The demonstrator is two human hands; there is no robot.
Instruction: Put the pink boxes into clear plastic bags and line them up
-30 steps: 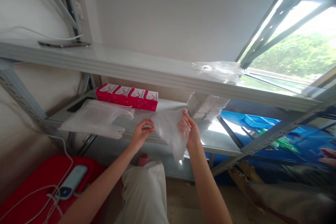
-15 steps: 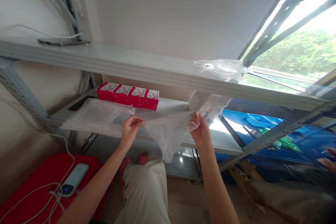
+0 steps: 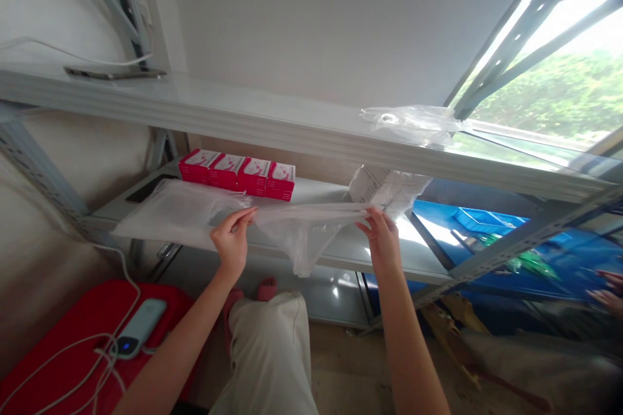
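A thin, clear plastic bag (image 3: 304, 233) is stretched between my two hands in front of the middle shelf, its lower part hanging in a point. My left hand (image 3: 232, 238) pinches one end of its top edge. At the other end, my right hand (image 3: 382, 237) grips the edge between thumb and fingers. Left of the bag lies a flat stack of clear plastic bags (image 3: 170, 214) on the shelf. Behind that stack stands a row of several red and white boxes (image 3: 253, 176). A crumpled printed plastic wrapper (image 3: 384, 189) sits just behind my right hand.
Crumpled clear plastic (image 3: 413, 123) rests on the upper shelf (image 3: 253, 117), with a phone (image 3: 117, 74) at its left. A power bank (image 3: 141, 329) with white cables lies on a red stool (image 3: 63, 331). Another person's hand (image 3: 608, 292) shows at far right, near a blue surface (image 3: 574, 259).
Both hands have moved apart, the left one to the left and the right one slightly rightward. The bag's top edge is pulled wider and straighter, and its hanging tip has risen.
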